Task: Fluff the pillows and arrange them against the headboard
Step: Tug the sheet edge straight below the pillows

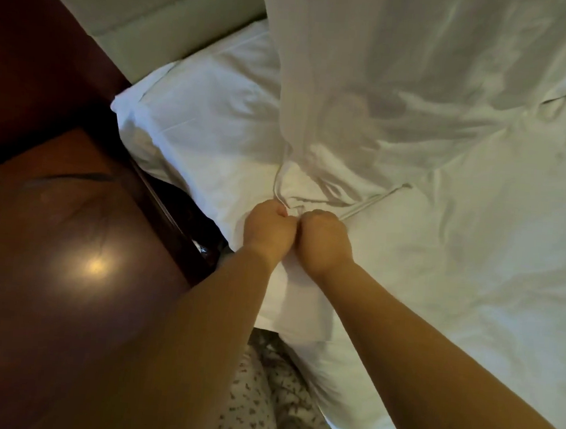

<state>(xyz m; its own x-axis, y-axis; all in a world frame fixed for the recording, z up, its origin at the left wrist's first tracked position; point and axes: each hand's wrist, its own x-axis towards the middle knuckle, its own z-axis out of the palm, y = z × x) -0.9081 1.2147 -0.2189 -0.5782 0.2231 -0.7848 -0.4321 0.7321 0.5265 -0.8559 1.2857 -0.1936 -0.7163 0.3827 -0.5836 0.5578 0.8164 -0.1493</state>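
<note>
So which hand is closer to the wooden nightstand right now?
Left. The left hand grips the white pillowcase on the side toward the nightstand; the right hand touches it on the far side.

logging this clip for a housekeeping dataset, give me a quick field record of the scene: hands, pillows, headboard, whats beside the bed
left hand: closed in a fist on white fabric at the bed's near edge
right hand: closed in a fist on the same fabric, touching the left hand
white pillow: lying flat by the headboard, not propped
raised white cloth: hanging up in front of the view; pillow or cover, cannot tell
beige padded headboard: upper left
dark glossy wooden nightstand: left of the bed, lamp glare on top
</note>
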